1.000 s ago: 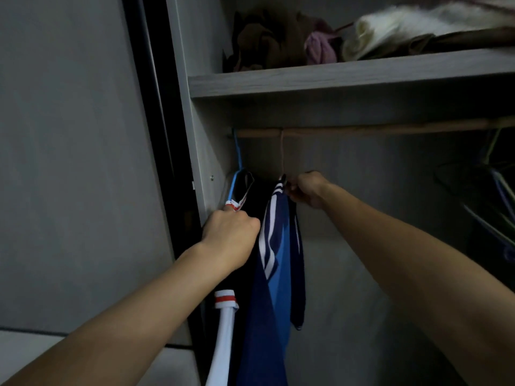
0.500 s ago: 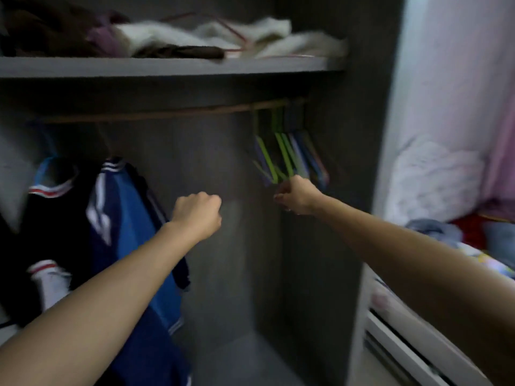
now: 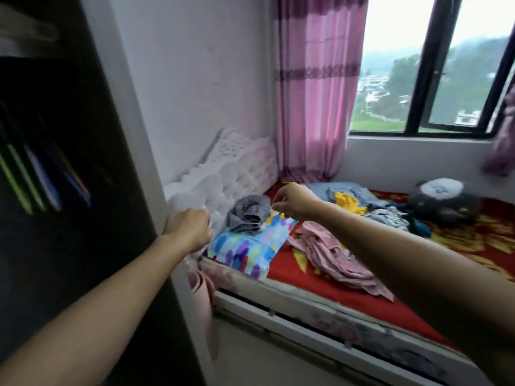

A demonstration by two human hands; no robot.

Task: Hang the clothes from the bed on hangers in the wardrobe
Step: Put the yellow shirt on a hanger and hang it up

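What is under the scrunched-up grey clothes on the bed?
The grey clothes sit on a colourful splotched pillow. The pillow's part beneath them is covered, so unseen.

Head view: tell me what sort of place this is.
Most likely a bedroom: a bed strewn with loose clothes, a padded white headboard against the wall, and an open wardrobe with coloured hangers at the left.
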